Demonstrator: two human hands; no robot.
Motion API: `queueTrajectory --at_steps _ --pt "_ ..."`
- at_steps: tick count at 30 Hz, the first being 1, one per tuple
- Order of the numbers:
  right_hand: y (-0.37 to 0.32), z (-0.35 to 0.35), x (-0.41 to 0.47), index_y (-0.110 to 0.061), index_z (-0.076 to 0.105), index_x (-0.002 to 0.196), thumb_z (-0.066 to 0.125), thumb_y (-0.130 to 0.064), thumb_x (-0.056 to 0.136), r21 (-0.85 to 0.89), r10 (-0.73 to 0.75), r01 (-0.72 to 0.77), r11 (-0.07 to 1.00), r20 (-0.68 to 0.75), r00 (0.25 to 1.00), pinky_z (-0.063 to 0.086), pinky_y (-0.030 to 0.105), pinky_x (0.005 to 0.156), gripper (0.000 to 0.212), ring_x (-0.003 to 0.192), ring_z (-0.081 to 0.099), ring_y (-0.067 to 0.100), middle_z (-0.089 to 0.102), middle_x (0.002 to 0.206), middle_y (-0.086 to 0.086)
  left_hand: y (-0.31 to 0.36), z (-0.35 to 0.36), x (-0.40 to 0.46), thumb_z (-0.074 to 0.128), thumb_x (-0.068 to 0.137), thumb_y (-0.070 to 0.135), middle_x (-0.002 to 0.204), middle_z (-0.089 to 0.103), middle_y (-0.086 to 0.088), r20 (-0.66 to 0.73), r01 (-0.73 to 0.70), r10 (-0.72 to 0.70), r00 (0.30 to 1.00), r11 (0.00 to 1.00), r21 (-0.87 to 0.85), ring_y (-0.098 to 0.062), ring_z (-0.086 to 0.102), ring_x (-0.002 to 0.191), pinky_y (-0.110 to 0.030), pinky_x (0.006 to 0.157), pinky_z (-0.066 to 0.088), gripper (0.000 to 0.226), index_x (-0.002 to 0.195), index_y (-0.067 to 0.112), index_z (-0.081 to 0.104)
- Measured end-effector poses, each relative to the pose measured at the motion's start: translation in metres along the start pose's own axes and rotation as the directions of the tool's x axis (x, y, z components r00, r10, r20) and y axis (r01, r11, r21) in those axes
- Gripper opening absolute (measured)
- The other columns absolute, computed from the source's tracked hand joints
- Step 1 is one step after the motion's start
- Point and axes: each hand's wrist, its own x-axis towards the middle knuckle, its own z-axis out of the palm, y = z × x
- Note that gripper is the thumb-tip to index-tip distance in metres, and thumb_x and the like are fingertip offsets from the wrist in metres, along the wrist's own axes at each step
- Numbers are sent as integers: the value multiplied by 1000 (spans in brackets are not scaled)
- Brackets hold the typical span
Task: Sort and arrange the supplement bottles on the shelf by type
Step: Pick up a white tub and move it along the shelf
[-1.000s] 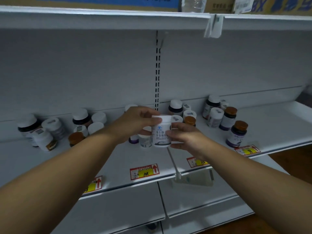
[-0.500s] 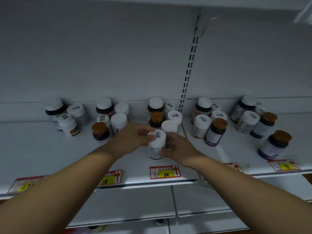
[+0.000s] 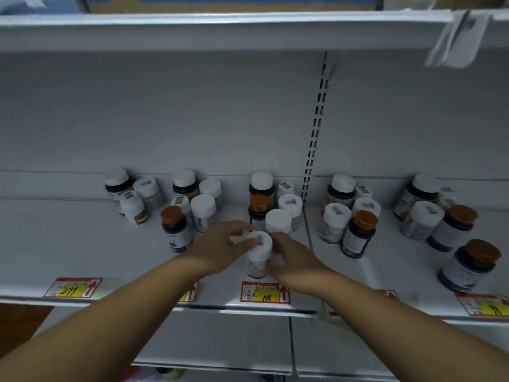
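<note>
The pale grey metal shelf carried red-bordered price tags with yellow panels. The small white plastic bottle with a white cap bore a faint bluish label. Around it stood dark purple-labelled bottles with orange-brown caps and dark bottles with white caps. Above, a brown cardboard box with blue print showed.
</note>
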Motion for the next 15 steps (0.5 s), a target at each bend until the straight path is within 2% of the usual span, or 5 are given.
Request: queueTrajectory --at_steps 3,5,9,12,15 --pt "-7 -18 -8 -36 36 125 54 -32 82 -142 -78 61 988 -111 991 41 26 83 47 111 54 20 55 129 -2 11 -16 -4 54 87 46 111 55 20 -193 -29 13 981 996 -81 -7 55 107 -12 80 38 29 114 37 57" --pt "-18 -33 -11 -39 36 124 54 -39 84 -191 -172 135 972 -194 966 39 24 81 44 109 54 18 55 128 -4 16 -36 -6 49 86 53 111 54 24 -279 -84 93 956 996 41 -6 53 108 -14 83 38 32 114 39 56" --pt "-38 -43 1 -31 37 130 54 -42 86 -220 -301 257 941 -199 933 33 23 82 48 111 47 14 47 131 -4 6 -82 -6 38 85 63 148 34 11 -195 -66 126 973 956 287 -10 29 136 -33 113 24 61 138 32 37" --pt "-53 -25 16 -26 20 144 51 -45 89 -286 -299 264 921 -89 950 24 23 105 66 136 26 15 22 153 -5 -16 -106 -11 39 89 55 156 15 9 -180 6 50 982 954 301 -7 7 143 -32 117 9 61 144 31 26" --pt "-79 5 36 -28 15 146 49 -46 90 -304 -340 308 901 -58 939 12 26 114 69 143 12 13 12 157 -6 -46 -132 -21 33 83 65 156 13 13 -179 62 -3 984 943 327 -7 7 143 -36 117 12 69 144 35 24"
